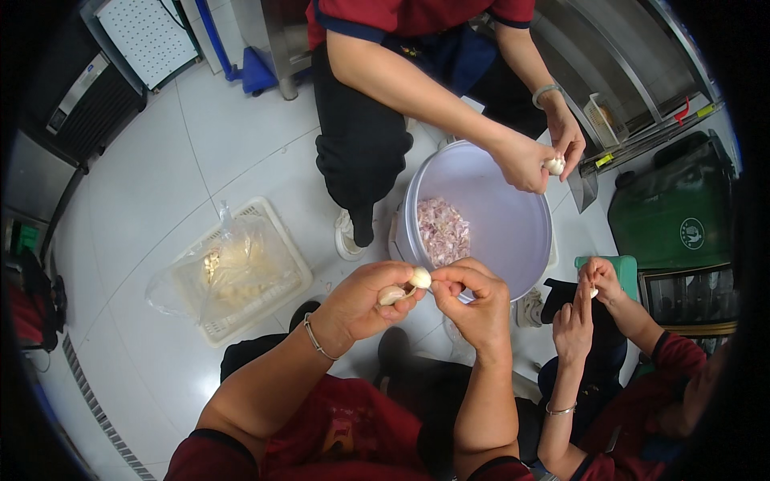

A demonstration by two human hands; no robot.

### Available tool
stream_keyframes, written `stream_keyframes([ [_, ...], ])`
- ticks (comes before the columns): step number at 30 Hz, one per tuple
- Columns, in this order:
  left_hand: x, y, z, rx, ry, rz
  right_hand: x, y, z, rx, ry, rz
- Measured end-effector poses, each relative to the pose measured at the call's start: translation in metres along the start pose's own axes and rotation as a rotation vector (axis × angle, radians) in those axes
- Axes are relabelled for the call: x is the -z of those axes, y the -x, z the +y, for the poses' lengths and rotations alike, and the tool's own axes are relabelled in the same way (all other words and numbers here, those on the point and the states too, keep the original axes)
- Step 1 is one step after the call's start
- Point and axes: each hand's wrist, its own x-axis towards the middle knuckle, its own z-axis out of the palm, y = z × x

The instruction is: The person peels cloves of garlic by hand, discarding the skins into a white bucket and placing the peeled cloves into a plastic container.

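Observation:
My left hand (358, 303) is closed around two garlic cloves. One is a smooth, pale garlic clove (420, 277) held up at the fingertips, and a second garlic clove (391, 296) lies lower against the fingers. With thumb and forefinger pinched together, my right hand (481, 301) meets the right end of the upper clove. Whether a scrap of skin is in that pinch is too small to see. Both hands are over the near rim of a large white bucket (513, 232), which holds a heap of pinkish garlic skins (443, 231).
Left on the tiled floor, a white basket (298, 268) carries a clear plastic bag (249, 252) with pale cloves. Across the bucket, a co-worker's hands hold a garlic bulb (554, 165). Another co-worker's hands (573, 333) work close at my right. A green bin (666, 212) stands far right.

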Motion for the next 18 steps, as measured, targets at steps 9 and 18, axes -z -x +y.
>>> stream_keyframes([
  [9,-0.0019,0.0012,0.0007,-0.007,-0.067,0.043,-0.0023,0.0011,-0.0046,0.04,0.082,-0.001],
  [18,0.0006,-0.0002,-0.0026,0.01,-0.049,0.01,-0.0048,0.0014,-0.0019,0.015,0.125,0.035],
])
